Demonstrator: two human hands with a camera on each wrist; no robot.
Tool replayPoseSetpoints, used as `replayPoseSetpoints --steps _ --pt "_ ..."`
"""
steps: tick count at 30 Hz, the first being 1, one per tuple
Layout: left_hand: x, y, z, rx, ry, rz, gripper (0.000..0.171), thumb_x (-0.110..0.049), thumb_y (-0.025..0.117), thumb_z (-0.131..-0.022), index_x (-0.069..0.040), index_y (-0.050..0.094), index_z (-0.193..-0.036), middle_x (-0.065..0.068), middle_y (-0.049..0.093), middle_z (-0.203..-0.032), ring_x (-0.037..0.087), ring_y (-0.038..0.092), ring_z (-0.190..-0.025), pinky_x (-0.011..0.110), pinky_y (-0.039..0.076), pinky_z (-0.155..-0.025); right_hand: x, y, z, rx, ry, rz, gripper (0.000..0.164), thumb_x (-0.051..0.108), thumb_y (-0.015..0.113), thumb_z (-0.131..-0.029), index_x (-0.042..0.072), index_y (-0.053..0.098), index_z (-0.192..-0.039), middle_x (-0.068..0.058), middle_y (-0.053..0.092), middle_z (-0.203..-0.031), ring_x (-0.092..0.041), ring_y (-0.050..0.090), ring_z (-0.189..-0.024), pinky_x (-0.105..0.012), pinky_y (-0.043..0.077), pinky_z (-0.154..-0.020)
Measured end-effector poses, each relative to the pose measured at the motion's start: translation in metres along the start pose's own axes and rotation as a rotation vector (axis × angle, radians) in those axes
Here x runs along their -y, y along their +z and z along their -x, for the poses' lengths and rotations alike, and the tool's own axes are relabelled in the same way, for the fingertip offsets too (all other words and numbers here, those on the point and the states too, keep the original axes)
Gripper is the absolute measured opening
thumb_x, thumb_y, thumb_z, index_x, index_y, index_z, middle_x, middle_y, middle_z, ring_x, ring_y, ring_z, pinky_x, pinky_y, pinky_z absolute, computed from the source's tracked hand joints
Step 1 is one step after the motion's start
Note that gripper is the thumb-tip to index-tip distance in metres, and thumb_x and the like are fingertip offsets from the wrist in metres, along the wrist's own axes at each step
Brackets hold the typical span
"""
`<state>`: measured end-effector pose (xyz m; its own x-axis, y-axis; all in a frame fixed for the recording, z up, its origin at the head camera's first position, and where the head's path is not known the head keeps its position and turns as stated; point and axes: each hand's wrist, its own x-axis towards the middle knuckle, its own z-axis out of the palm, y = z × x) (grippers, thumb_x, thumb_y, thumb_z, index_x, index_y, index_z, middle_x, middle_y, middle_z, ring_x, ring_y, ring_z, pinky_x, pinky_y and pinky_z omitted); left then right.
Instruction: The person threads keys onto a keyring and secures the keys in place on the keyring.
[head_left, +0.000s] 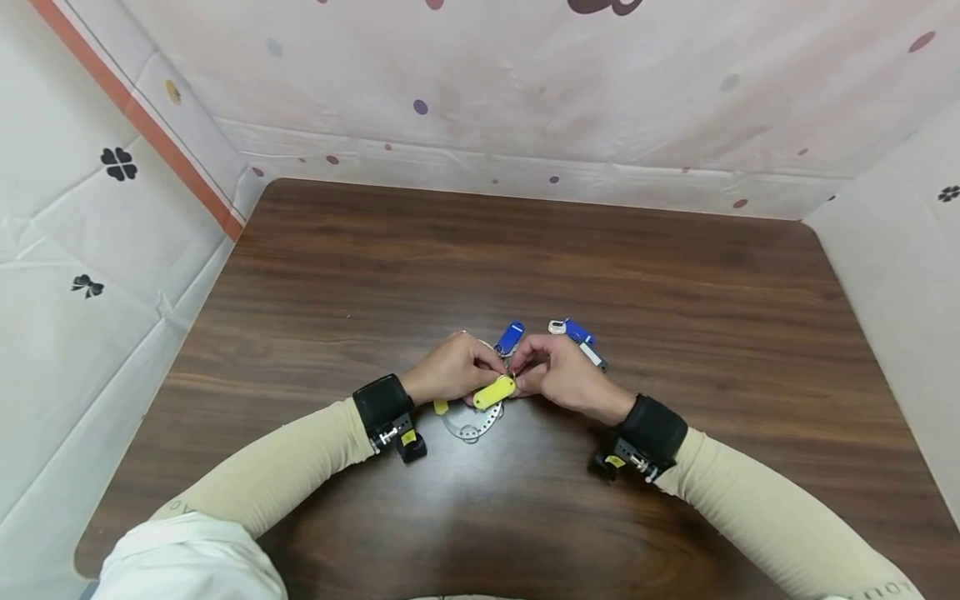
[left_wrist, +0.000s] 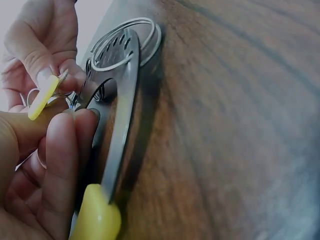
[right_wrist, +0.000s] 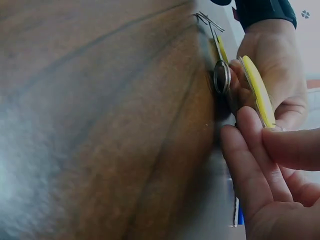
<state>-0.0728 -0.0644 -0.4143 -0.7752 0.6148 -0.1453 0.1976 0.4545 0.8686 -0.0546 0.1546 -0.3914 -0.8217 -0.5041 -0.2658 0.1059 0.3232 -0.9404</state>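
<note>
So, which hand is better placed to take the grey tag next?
Probably the right. The right hand is close beside the grey tag; the left hand is farther off. Both are at the yellow tag.

Dial per head view, 12 at far edge. On table [head_left: 375,267]: flat ring plate [head_left: 470,432], wire loops [left_wrist: 160,36] through its holes. Over plate, between both hands: middle tag [head_left: 495,392]. From it, left hand [head_left: 450,368] at 10, right hand [head_left: 566,375] between 2 and 3, upper tag [head_left: 510,337] between 12 and 1, side tag [head_left: 440,407] between 8 and 9. Just past right hand, between 12 and 1: centre tag [head_left: 578,332], short tag [head_left: 557,327] at its 9, end tag [head_left: 592,357] at its 5. Behind table, at 12: backdrop [head_left: 487,100].
</note>
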Motion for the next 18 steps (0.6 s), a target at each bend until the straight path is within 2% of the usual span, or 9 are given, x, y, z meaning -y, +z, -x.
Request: replayPoseSetpoints --steps 2,5,9,12,15,18 --pt "-0.001 0.000 0.000 -0.007 0.001 -0.004 0.010 -0.008 0.074 -0.094 -0.010 0.084 -0.096 0.004 0.078 -0.083 0.005 0.057 -0.044 0.028 0.055 -0.046 -0.001 0.000 0.001 -0.003 -0.003 0.015 0.016 -0.011 0.070 -0.086 -0.006 0.068 -0.101 -0.018 0.071 -0.102 -0.014 0.073 -0.081 -0.022 0.061 -0.075" --pt "-0.003 0.000 0.000 -0.016 -0.021 0.007 0.010 -0.008 0.075 -0.094 -0.009 0.084 -0.096 0.006 0.079 -0.087 0.005 0.059 -0.046 0.029 0.057 -0.048 -0.005 0.003 0.001 -0.001 -0.053 0.057 0.013 -0.011 0.070 -0.085 -0.005 0.070 -0.096 -0.016 0.072 -0.096 -0.014 0.074 -0.078 -0.025 0.062 -0.073" --pt "-0.005 0.000 0.002 -0.023 -0.047 0.028 0.009 -0.009 0.075 -0.093 -0.008 0.084 -0.094 0.006 0.079 -0.085 0.006 0.061 -0.047 0.029 0.058 -0.049 -0.007 0.009 0.000 -0.060 -0.168 0.219 0.017 -0.013 0.064 -0.084 0.000 0.073 -0.091 -0.011 0.076 -0.087 -0.011 0.072 -0.070 -0.025 0.061 -0.065" --pt "-0.006 -0.001 0.002 -0.021 -0.051 0.040 0.009 -0.010 0.076 -0.093 -0.009 0.083 -0.090 0.004 0.077 -0.081 0.006 0.061 -0.047 0.028 0.057 -0.050 -0.005 0.013 0.002 -0.139 -0.235 0.394 0.021 -0.010 0.064 -0.084 0.006 0.076 -0.088 -0.002 0.076 -0.077 -0.003 0.064 -0.063 -0.021 0.052 -0.056" --pt "-0.005 -0.002 0.003 0.003 -0.040 0.051 0.010 -0.010 0.074 -0.094 -0.009 0.083 -0.089 0.003 0.077 -0.081 0.006 0.061 -0.048 0.027 0.057 -0.051 -0.002 0.016 0.003 -0.175 -0.268 0.513 0.020 -0.007 0.065 -0.084 0.008 0.077 -0.089 0.002 0.074 -0.071 0.002 0.059 -0.059 -0.019 0.048 -0.052" --pt "-0.004 -0.004 0.004 0.043 -0.038 0.116 0.016 -0.010 0.067 -0.097 -0.006 0.082 -0.094 0.004 0.077 -0.086 0.009 0.063 -0.051 0.028 0.059 -0.053 0.000 0.019 0.004 -0.192 -0.287 0.596 0.018 -0.004 0.066 -0.085 0.008 0.077 -0.092 0.004 0.072 -0.070 0.003 0.056 -0.058 -0.019 0.047 -0.053"
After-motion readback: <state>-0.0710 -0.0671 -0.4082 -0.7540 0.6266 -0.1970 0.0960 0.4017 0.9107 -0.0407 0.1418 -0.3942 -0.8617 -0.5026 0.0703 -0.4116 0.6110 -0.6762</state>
